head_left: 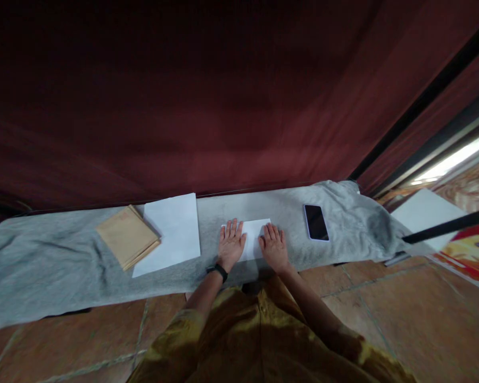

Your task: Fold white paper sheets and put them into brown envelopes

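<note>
A sheet of white paper [252, 239] lies on the grey cloth in front of me, under both hands. My left hand [230, 246] rests flat on its left side, fingers stretched out, a dark band on the wrist. Flat on the right side of the same paper is my right hand [274, 247], its fingers slightly spread. The palms hide both side edges, so I cannot tell whether the paper is folded. Neither hand grips anything.
Left of my hands lie larger white sheets [179, 229], partly covered by a stack of brown envelopes [127, 236]. A phone [316, 222] sits to the right on the grey cloth [64, 266]. A dark red wall [239, 133] rises behind. Red printed packaging [473, 250] stands at far right.
</note>
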{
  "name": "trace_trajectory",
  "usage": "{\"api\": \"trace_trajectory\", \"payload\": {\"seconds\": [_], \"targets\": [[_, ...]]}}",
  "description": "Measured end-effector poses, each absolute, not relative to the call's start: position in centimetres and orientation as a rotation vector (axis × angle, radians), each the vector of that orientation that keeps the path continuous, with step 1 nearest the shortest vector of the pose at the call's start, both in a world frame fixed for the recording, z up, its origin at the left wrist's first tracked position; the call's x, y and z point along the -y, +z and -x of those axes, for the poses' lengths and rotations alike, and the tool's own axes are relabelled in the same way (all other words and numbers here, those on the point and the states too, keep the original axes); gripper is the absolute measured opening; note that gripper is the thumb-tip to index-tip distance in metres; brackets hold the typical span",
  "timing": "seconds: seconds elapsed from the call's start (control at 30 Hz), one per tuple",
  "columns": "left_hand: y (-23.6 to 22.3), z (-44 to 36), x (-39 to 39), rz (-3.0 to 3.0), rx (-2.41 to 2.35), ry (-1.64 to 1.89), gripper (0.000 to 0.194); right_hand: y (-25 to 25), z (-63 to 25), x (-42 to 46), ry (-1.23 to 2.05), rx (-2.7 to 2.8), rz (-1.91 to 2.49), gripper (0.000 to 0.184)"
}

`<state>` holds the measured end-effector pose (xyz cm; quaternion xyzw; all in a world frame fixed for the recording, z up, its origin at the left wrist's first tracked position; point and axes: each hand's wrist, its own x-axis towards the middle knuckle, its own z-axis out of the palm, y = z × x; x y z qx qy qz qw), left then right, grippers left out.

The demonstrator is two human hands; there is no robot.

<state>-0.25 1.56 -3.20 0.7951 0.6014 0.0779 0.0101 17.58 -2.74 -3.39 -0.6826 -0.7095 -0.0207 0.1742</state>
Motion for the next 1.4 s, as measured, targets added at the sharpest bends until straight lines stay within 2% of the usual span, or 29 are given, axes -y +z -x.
{"api": "trace_trajectory", "payload": {"seconds": [0.23,0.77,0.93,1.2,1.4], "targets": [[-3.0,0.4,-1.5,-2.499,-1.863,0.209,0.056,-3.2,-15.0,0.0,0.039,2.122,1.823,0.049],[-2.9,0.7,-0.8,-2.524,-1.839,0.287,0.060,-4.4,-19.0,1.5,-0.139,1.961,1.922,0.055],[-3.0,1.4,1.6,-2.539,-1.804,0.303,0.062,-4.5,-19.0,1.6,-0.129,1.974,1.943,0.057],[-2.7,2.6,7.0,-2.759,-1.408,0.302,0.060,-4.3,-19.2,1.7,-0.146,2.010,1.955,0.058],[-2.1,3.2,8.8,-2.795,-1.331,0.252,0.062,-4.0,-19.1,2.2,-0.168,2.015,1.936,0.058]]}}
